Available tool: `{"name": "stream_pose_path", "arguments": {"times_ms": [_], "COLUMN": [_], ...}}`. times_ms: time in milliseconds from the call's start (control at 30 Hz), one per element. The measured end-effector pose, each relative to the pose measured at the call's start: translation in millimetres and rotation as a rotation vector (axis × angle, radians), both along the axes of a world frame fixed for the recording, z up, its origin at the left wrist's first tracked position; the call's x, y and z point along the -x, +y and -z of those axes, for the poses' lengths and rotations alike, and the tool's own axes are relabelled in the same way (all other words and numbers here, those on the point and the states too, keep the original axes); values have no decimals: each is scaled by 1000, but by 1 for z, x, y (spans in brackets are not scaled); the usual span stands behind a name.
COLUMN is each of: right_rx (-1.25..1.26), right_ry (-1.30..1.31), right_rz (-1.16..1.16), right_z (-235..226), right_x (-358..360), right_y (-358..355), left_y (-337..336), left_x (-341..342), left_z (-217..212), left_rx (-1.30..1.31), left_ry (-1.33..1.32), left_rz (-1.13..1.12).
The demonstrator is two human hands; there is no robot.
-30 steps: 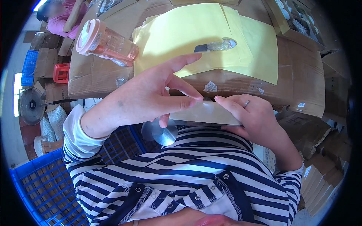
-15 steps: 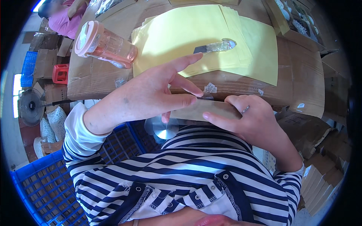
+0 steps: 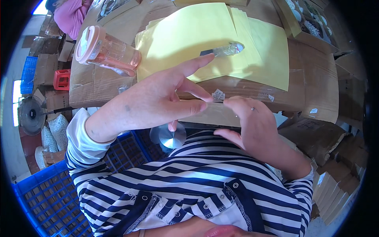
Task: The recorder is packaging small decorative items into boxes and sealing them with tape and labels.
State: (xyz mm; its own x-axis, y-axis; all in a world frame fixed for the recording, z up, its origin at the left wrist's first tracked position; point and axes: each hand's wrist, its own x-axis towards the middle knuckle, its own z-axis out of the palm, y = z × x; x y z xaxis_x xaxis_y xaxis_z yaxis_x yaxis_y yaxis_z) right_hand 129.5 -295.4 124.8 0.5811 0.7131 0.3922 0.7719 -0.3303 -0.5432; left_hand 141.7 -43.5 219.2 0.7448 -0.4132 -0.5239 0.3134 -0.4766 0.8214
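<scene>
My left hand (image 3: 162,93) reaches in from the left with its index finger stretched out over the yellow sheets (image 3: 197,27). Its thumb and middle finger come together in a pinch; what they hold, if anything, is too small to make out. My right hand (image 3: 254,122) is across from it, fingers extended and thumb apart, its index fingertip close to the left fingertips. A small silvery piece (image 3: 254,109) shows at its finger. Behind both hands runs a beige cardboard strip (image 3: 221,112). Below my left hand is a shiny round disc (image 3: 172,136). A clear narrow packet with a dark end (image 3: 229,49) lies on the sheets.
A pink-lidded clear cup (image 3: 114,51) stands left of the sheets on the cardboard-covered table (image 3: 316,79). An open box of small goods (image 3: 308,23) is at the far right. A blue crate (image 3: 47,197) sits at lower left, near a fan (image 3: 31,112). Another person (image 3: 71,17) is at far left.
My right hand has turned and shifted slightly left; its thumb has dropped away from the beige strip. My left hand stays nearly in place. The whole view has shifted slightly.
</scene>
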Motion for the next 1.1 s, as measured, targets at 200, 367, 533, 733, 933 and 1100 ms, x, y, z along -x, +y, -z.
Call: {"name": "stream_pose_path", "arguments": {"times_ms": [200,367,533,733,933,1100], "right_rx": [-86,-41,-83,15,22,33], "right_ry": [21,93,67,90,150,59], "right_rz": [77,31,-11,-27,-53,-131], "right_z": [4,-2,-2,1,-2,1], "right_x": [2,0,-3,-4,-5,-7], "right_y": [6,4,6,5,5,2], "left_y": [-2,-2,-7,-13,-7,11], "left_x": [-5,-5,-8,-18,-32,-48], "left_z": [4,13,22,1,-13,0], "left_rx": [1,19,-12,-87,-163,-63], "left_ry": [-9,-36,-148,-87,90,268], "left_rz": [-40,-36,-39,-7,73,124]}}
